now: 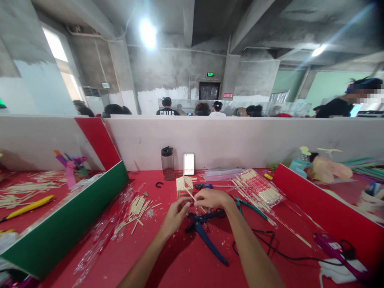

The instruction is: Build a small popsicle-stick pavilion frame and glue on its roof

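Note:
My right hand [211,198] has its fingers pinched around a thin wooden stick [191,193], which slants between my two hands. My left hand [177,214] is close beside it, thumb and fingers drawn together; whatever they hold is too small to make out. Just beyond my fingers stands a small house-like model [183,184] of pale sticks with a slatted roof. Below my hands lies a cutter with a long dark blue handle [210,242], its head partly in shadow. Green-handled pliers [255,209] rest to the right of my right wrist.
Loose sticks [138,208] lie left, packaged sticks [264,190] right. A dark bottle [167,164] and a phone [189,164] stand at the back partition [144,136]. Green [75,216] and red [330,212] dividers flank the red table. A purple glue gun [337,250] and black cable lie right.

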The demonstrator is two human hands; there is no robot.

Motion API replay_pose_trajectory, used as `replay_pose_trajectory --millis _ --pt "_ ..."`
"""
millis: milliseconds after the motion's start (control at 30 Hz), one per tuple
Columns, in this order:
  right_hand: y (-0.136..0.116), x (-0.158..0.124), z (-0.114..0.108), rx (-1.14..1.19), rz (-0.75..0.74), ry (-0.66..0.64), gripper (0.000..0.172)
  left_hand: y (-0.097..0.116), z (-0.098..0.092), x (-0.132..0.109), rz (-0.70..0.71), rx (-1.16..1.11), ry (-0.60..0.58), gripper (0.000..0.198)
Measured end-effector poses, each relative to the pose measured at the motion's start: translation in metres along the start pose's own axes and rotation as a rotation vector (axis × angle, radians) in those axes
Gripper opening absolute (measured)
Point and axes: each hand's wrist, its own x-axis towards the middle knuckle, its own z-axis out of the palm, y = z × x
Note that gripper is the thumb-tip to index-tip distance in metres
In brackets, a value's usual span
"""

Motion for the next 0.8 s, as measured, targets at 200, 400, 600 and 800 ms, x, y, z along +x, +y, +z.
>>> replay_pose_trajectory --millis 200,400,600,800 --pt "-0.020 -0.006 0.032 0.160 -0.103 0.119 0.024 0.006 -0.001 0.000 -0.019 -0.140 0.073 0.045" --pt "-0.016 -0.004 0.058 0.536 -0.124 0.116 0.029 0.008 0.000 -0.001 -0.033 -0.261 0.108 0.044" --pt "-0.014 0.003 0.076 0.511 -0.078 0.191 0.035 0.008 -0.005 0.000 0.037 -0.101 0.119 0.039" --pt "-0.014 -0.039 0.077 -0.158 0.119 0.338 0.072 0.012 -0.019 0.000 -0.005 -0.071 0.085 0.037"
